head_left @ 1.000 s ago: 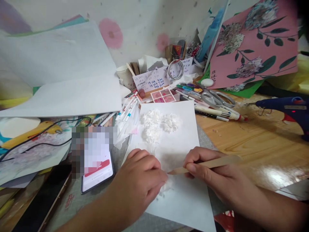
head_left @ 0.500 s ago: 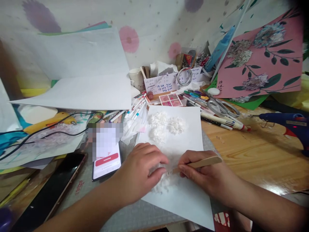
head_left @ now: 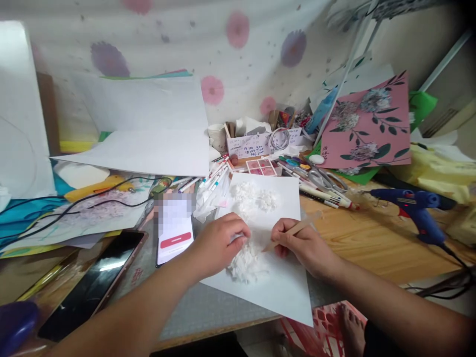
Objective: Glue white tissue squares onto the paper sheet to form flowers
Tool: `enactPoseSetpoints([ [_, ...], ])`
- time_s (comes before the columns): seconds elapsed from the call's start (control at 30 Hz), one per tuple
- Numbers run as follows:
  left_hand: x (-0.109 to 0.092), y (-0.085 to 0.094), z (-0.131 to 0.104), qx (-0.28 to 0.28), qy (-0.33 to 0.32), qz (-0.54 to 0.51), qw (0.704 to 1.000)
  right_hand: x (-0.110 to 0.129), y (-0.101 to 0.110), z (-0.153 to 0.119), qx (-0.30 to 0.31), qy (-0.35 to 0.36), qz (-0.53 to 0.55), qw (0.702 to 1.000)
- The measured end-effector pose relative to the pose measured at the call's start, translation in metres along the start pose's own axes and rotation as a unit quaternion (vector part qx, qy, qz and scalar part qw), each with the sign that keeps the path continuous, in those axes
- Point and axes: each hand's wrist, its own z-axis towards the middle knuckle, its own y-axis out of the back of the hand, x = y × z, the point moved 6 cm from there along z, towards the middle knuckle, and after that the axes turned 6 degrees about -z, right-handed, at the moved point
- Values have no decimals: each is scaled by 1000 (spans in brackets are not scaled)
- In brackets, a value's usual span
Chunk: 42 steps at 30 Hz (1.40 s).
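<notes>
A white sheet of paper (head_left: pixel 286 292) lies in front of me with white, petal-like clusters on it. The nearest cluster (head_left: pixel 247 267) is loose and fluffy, just below my hands. My left hand (head_left: pixel 221 240) hovers at its upper left edge, thumb and forefinger pinched together; whatever is between them is too small to make out. In my right hand (head_left: pixel 301 245) is a flat wooden craft stick (head_left: pixel 297 228), its lower end pointing down at the cluster's right side. Farther up the sheet sit more white clusters (head_left: pixel 268 200), partly merged at the left.
Left of the sheet lie a lit phone (head_left: pixel 176 238) and a dark phone (head_left: pixel 94 282). A blue glue gun (head_left: pixel 412 201) rests on the right, its cable trailing down. Markers (head_left: pixel 323 196) and scissors (head_left: pixel 332 179) lie behind; a pink flower picture (head_left: pixel 366 129) stands at back right.
The camera view has shifted. My left thumb and forefinger have come together and moved off the near cluster, which shows more fully. The stick stays in my right hand, its lower end beside the cluster.
</notes>
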Motion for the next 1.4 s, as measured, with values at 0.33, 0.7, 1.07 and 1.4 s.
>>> enactPoseSetpoints([
  [0.33,3,0,-1,7,-25,47,999,2,5,-9,-62,33,35,997],
  [0.7,-3,-14,7,33,-31,113,993,-2,6,-7,-57,24,80,995],
  [1.07,15,6,13,-17,4,191,981,-6,6,-6,-62,4,93,994],
  [1.4,38,62,1,-154,109,332,924,-13,7,-8,-70,0,94,993],
])
